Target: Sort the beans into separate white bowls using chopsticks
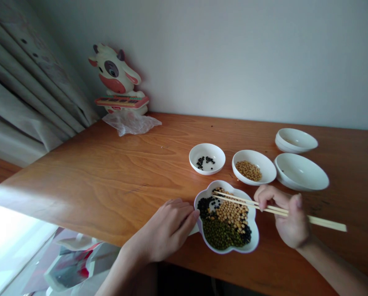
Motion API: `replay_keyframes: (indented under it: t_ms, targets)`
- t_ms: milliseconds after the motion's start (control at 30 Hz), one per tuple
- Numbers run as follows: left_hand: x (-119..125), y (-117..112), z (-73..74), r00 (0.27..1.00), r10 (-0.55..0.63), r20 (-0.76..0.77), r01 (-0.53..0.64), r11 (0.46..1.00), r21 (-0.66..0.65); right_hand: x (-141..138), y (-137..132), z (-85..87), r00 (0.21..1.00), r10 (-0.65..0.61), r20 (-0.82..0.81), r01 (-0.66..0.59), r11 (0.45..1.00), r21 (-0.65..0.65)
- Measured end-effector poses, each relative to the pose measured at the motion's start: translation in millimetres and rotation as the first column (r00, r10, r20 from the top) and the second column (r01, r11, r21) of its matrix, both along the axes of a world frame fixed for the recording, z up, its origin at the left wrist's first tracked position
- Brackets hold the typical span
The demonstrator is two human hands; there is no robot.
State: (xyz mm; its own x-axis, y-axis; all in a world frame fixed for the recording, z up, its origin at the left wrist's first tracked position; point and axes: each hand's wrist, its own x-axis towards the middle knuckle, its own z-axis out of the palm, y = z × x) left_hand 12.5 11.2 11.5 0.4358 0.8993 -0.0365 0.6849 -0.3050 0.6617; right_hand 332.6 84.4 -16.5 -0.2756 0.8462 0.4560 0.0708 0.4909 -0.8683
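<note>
My right hand [285,213] grips a pair of light wooden chopsticks [321,223], slanting left over a white flower-shaped dish [254,240]. Their tips reach the yellow soybeans [230,211] at the dish's upper left; whether they pinch one I cannot tell. Green mung beans [221,235] fill the lower part, and black beans [203,205] lie along the left side and at the lower right. My left hand [171,228] is closed around the dish's short handle [194,230], thumb near the rim. The fingers' undersides are hidden.
Behind the dish stand a white bowl [207,171] with a few black beans and a bowl [269,172] of soybeans. Two more white bowls [304,179] are farther right. A cow keyboard toy [122,82] and a clear plastic bag [131,123] sit at the back left.
</note>
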Motion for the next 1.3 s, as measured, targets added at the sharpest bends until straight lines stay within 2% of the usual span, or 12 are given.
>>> replay_keyframes:
  t_ms: [500,967,1167,1300]
  targets:
    - [-0.6,1.1,-3.0,1.0,-0.009,0.003,0.009,1.0,-0.009,6.8,-0.4,-13.8,0.998,0.02,0.056,-0.023,0.999,0.045]
    - [-2.2,0.0,-4.6,1.0,-0.01,0.015,0.01,1.0,0.011,8.5,0.9,-16.2,0.998,0.048,0.045,-0.053,0.993,0.102]
    - [-1.8,0.9,-4.8,1.0,-0.008,0.01,0.009,1.0,-0.007,5.1,0.0,-8.9,1.0,0.025,0.015,-0.026,0.993,0.114]
    - [-1.5,1.3,-4.8,1.0,-0.01,0.009,0.009,1.0,0.003,8.1,1.7,0.8,0.998,-0.032,-0.062,0.041,0.989,0.139]
